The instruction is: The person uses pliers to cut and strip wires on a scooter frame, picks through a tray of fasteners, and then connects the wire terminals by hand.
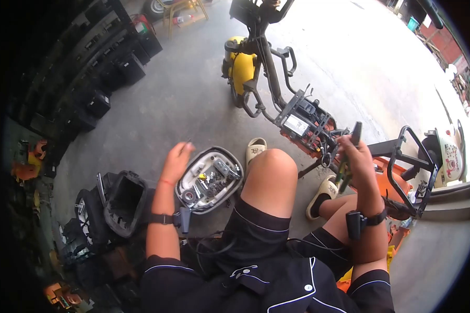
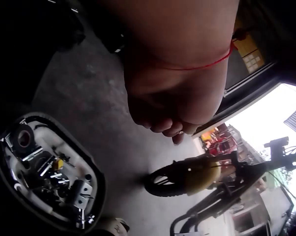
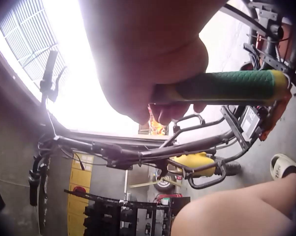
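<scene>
My left hand (image 1: 177,160) is raised beside a white, dark-rimmed tray (image 1: 184,183) on the floor. In the left wrist view its fingers (image 2: 160,125) are curled with the tips together, and a small shiny piece (image 2: 181,132) shows at them; I cannot tell its kind. Loose metal hardware (image 1: 214,180) and a roll of tape (image 1: 189,196) lie in the tray. My right hand (image 1: 356,156) grips green-handled pliers (image 3: 231,87) beside the stripped scooter frame (image 1: 269,68). The frame's exposed controller and wiring (image 1: 297,125) lie just left of that hand.
A yellow front fender (image 1: 243,70) covers the scooter's wheel. An open black bin-like shell (image 1: 125,201) stands left of the tray. Black boxes (image 1: 128,70) line the left side. Orange panels (image 1: 389,175) and a bent black tube rack (image 1: 402,151) are at the right.
</scene>
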The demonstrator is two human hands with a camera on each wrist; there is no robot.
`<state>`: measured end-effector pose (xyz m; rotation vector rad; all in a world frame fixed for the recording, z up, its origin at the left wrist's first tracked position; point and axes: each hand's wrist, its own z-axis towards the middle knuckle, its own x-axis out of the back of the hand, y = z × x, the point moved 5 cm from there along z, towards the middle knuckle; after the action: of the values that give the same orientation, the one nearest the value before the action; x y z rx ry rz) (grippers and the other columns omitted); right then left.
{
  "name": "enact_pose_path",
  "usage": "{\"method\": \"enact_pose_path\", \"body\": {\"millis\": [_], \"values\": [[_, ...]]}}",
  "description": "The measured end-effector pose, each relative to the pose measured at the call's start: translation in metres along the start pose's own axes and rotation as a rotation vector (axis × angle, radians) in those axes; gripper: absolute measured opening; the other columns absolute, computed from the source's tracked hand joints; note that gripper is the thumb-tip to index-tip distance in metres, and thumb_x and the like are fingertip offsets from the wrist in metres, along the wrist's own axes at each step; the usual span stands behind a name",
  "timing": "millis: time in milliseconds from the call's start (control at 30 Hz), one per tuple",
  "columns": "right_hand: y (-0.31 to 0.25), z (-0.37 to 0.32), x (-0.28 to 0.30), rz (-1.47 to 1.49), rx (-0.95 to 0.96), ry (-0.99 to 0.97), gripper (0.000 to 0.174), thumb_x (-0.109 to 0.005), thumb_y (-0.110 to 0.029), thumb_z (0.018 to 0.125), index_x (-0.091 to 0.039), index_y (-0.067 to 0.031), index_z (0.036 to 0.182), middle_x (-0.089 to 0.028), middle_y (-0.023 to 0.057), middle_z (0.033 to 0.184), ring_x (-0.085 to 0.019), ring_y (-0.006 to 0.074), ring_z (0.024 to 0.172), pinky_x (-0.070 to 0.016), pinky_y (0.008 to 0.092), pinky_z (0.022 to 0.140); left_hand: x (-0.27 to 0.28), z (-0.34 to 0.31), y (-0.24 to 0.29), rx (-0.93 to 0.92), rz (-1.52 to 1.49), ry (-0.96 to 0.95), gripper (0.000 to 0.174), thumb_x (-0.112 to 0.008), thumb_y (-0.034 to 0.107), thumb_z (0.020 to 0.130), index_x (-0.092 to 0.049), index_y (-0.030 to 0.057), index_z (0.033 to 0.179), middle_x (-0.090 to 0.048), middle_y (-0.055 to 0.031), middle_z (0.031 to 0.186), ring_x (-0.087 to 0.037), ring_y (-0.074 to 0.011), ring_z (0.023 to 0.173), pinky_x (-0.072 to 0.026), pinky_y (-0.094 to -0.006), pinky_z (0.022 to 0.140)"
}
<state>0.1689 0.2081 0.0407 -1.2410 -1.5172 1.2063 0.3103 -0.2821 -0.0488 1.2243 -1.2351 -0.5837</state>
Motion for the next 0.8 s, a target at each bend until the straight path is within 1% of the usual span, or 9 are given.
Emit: {"method": "enact_pose_path", "body": {"millis": [67,200,267,300,333,367,400,567,800], "values": [[0.003,-0.003,0.024,-0.026,-0.063,0.092,0.025,-0.066,-0.028,0.098,-0.065,-0.0036,0.102,-0.060,0.0000,0.078,-0.056,0.0085,0.069,-0.0464,0.0239,0.064,0.013,-0.022,-0.087,0.298,-0.116,0.030,0.033,-0.047,0.035,0.106,-0.062,0.0063,0.099,-0.044,0.0046,0.062,-0.036,-0.0047,0.049,-0.0300,-0.0221,0.044],[0.014,-0.005,0.048,-0.010,-0.087,0.154,0.020,-0.062,-0.021,0.098,-0.064,-0.0024,0.103,-0.058,0.0007,0.076,-0.057,0.0115,0.069,-0.0484,0.0267,0.066,-0.004,-0.057,-0.219,0.709,-0.187,0.142,0.033,-0.042,0.031,0.107,-0.059,0.0046,0.097,-0.050,-0.0002,0.059,-0.043,-0.0111,0.042,-0.0340,-0.0271,0.041],[0.021,-0.009,0.053,0.022,-0.160,0.206,0.020,-0.065,-0.022,0.096,-0.064,-0.0037,0.103,-0.059,0.0011,0.076,-0.058,0.0112,0.068,-0.0469,0.0257,0.061,-0.011,-0.046,-0.274,0.764,-0.120,0.058,0.033,-0.040,0.027,0.106,-0.057,0.0006,0.099,-0.057,-0.0048,0.061,-0.050,-0.0158,0.042,-0.0406,-0.0311,0.042],[0.015,-0.016,0.048,0.028,-0.171,0.214,0.020,-0.066,-0.022,0.095,-0.064,-0.0037,0.103,-0.059,0.0012,0.076,-0.058,0.0117,0.068,-0.0469,0.0262,0.062,-0.015,-0.036,-0.302,0.682,0.329,-0.265,0.033,-0.039,0.026,0.106,-0.056,-0.0016,0.100,-0.060,-0.0072,0.063,-0.054,-0.0180,0.043,-0.0446,-0.0336,0.044],[0.010,-0.022,0.042,0.032,-0.182,0.232,0.020,-0.066,-0.022,0.095,-0.064,-0.0037,0.103,-0.059,0.0013,0.076,-0.058,0.0121,0.068,-0.0468,0.0266,0.062,-0.037,-0.028,-0.293,0.542,0.769,-0.595,0.033,-0.039,0.025,0.106,-0.054,-0.0037,0.101,-0.063,-0.0096,0.064,-0.058,-0.0201,0.045,-0.0486,-0.0361,0.046],[0.011,-0.024,0.041,0.012,-0.143,0.186,0.020,-0.067,-0.021,0.094,-0.063,-0.0038,0.103,-0.059,0.0018,0.076,-0.059,0.0129,0.070,-0.0468,0.0273,0.064,-0.043,-0.027,-0.285,0.690,0.473,-0.312,0.032,-0.039,0.025,0.105,-0.052,-0.0046,0.101,-0.066,-0.0128,0.068,-0.064,-0.0222,0.050,-0.0539,-0.0378,0.052],[0.007,-0.032,0.038,0.003,-0.190,0.204,0.020,-0.067,-0.022,0.094,-0.064,-0.0034,0.102,-0.059,0.0024,0.076,-0.059,0.0131,0.070,-0.0468,0.0277,0.066,-0.051,-0.024,-0.253,0.623,0.392,-0.215,0.030,-0.039,0.025,0.105,-0.052,-0.0019,0.103,-0.067,-0.0129,0.069,-0.063,-0.0209,0.049,-0.0530,-0.0355,0.050],[0.019,-0.033,0.031,0.011,-0.201,0.095,0.020,-0.065,-0.020,0.096,-0.065,-0.0014,0.101,-0.060,0.0023,0.079,-0.058,0.0123,0.074,-0.0477,0.0283,0.072,-0.086,-0.038,-0.225,0.613,-0.135,-0.110,0.028,-0.037,0.027,0.106,-0.050,0.0034,0.102,-0.069,-0.0126,0.077,-0.064,-0.0174,0.051,-0.0470,-0.0291,0.045],[0.052,-0.019,0.017,-0.025,-0.391,-0.017,0.017,-0.064,-0.019,0.097,-0.063,-0.0025,0.102,-0.058,0.0026,0.080,-0.056,0.0125,0.075,-0.0481,0.0291,0.072,-0.050,-0.059,-0.299,0.835,0.126,-0.171,0.025,-0.039,0.019,0.104,-0.056,0.0005,0.107,-0.069,-0.0115,0.087,-0.064,-0.0149,0.062,-0.0478,-0.0290,0.051]]}}
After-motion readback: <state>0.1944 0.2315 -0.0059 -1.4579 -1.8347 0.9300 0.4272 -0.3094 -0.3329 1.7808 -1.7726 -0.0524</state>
